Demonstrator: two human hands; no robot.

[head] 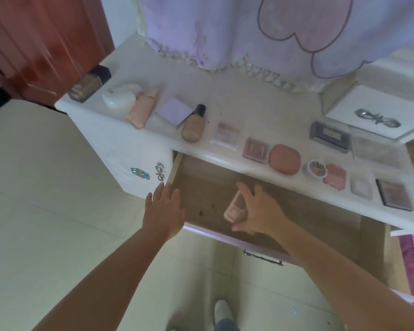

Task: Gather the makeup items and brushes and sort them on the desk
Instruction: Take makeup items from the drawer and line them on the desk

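two hands reach over an open wooden drawer (208, 187) pulled out from a white desk (261, 108). right hand (261, 215) pinches a small pink makeup case (234, 210) between thumb and curled fingers, holding it above the drawer's bare bottom. left hand (165, 211) hovers flat with fingers straight and spread, holding nothing, over the drawer's left front corner. along the desk top a line of makeup lies in a loose row: a dark square bottle (89, 83) at the far left corner, a white round compact (120, 99), a pale pink tube (141, 108), a lilac square palette (175, 111), a beige foundation bottle with a black cap (193, 124), two small blush palettes (226, 133) (256, 150), a rounded terracotta compact (284, 158), a small round pot (315, 168) touching a pink case (335, 176), a clear square case (361, 188) and a dark eyeshadow palette (394, 194) near the right edge. a grey palette (330, 137) sits farther back. a lilac cloth (249, 27) hangs above the desk.
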